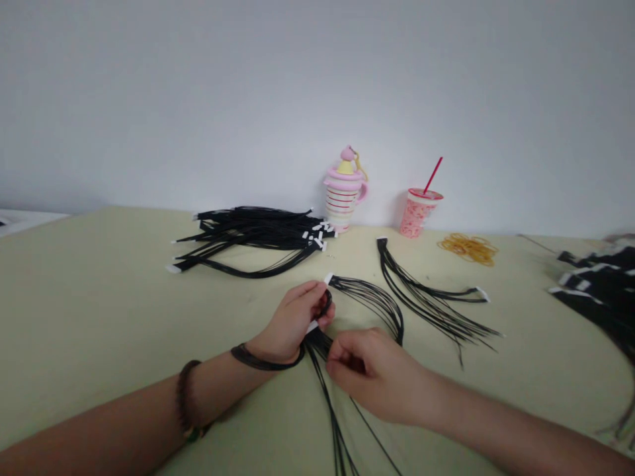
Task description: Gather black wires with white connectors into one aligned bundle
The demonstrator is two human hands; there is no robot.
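My left hand (292, 320) is closed on a black wire harness (370, 294) near its white connectors; one end points up past the fingertips. The harness wires arc to the right behind my right hand, and more strands hang toward the front edge of the view. Just right of the left hand, my right hand (372, 370) is curled with thumb and fingers together at the black wires; whether it pinches a strand is hidden. Black loops circle my left wrist, with a beaded bracelet further up the forearm.
A pile of black harnesses (248, 231) lies at back left, beside a pink-lidded cup (341, 198). Further right are a red-strawed cup (417, 215), yellow rubber bands (467, 248), a loose harness (421, 297) and another dark pile (608, 291) on the table (124, 297).
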